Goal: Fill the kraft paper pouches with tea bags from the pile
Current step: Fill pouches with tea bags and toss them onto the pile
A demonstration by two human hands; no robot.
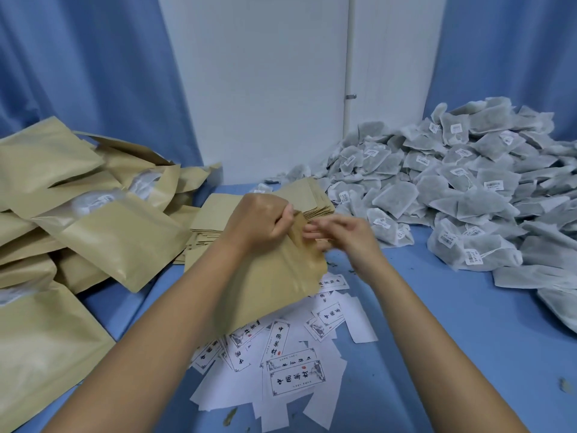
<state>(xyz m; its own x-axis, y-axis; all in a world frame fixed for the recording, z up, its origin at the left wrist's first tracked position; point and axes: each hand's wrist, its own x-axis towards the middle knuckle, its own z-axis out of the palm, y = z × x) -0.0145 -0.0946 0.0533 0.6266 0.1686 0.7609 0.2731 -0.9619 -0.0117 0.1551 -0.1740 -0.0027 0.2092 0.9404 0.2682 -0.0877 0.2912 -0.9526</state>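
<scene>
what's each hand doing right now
Left hand: grips the kraft pouch by its top edge.
Right hand: blurred at the pouch mouth, cannot tell.

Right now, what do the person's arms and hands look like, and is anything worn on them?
The left forearm and right forearm are bare to the frame edge: no sleeves, watch or bands show. No gloves. The left hand shows a short, plain thumbnail and no rings. The right hand is motion-blurred, so rings there cannot be ruled out.
</scene>
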